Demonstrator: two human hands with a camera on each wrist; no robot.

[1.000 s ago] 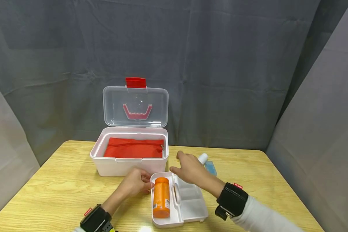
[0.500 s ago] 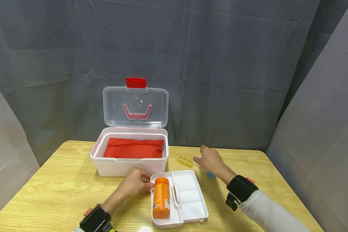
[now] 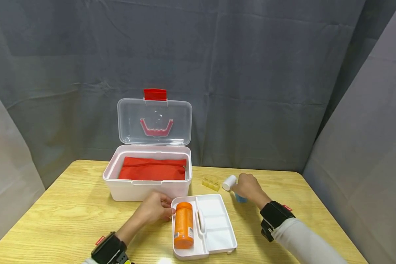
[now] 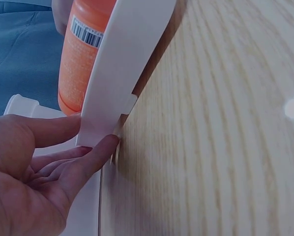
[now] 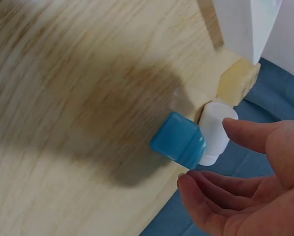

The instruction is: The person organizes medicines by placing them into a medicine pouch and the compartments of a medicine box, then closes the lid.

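My left hand (image 3: 153, 209) pinches the left edge of a white divided tray (image 3: 214, 207) between thumb and fingers; the left wrist view shows the thumb on its wall (image 4: 120, 59). An orange bottle (image 3: 183, 225) with a barcode label lies in the tray's left compartment. My right hand (image 3: 249, 189) is over a small translucent blue case (image 3: 240, 198), partly hiding it. In the right wrist view its thumb and fingers stand apart on either side of the blue case (image 5: 176, 140) and a white bottle (image 5: 217, 128), gripping neither. The white bottle lies on its side.
A yellow compartment pill box (image 3: 211, 183) lies left of the white bottle. Behind the tray stands a white box (image 3: 148, 190) with its clear lid (image 3: 155, 110) raised, holding a red zip pouch (image 3: 151, 169). Grey cloth (image 3: 250, 91) hangs behind the wooden table (image 3: 69, 209).
My right hand has moved right from above the yellow pill box, past the white bottle, to the blue case, uncovering the pill box and bottle. The left hand has stayed at the tray.
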